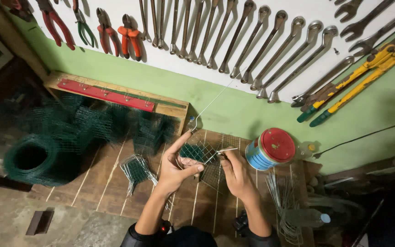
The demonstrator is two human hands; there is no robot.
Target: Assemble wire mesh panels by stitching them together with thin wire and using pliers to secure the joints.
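My left hand (178, 165) grips a small square piece of green wire mesh (196, 151) over the wooden workbench (101, 183). My right hand (235, 171) pinches a thin metal wire (213, 101) at the mesh's right edge. That wire runs up and to the right toward the wall. A larger flat panel of grey mesh (218, 171) lies under both hands.
A roll of green mesh (37, 160) sits at the left, folded mesh pieces (136, 170) beside my left arm. A blue can with a red lid (269, 148) stands right of my hands. Loose wires (282, 201) and a plastic bottle (305, 218) lie at right. Wrenches (252, 41) and pliers (129, 36) hang above.
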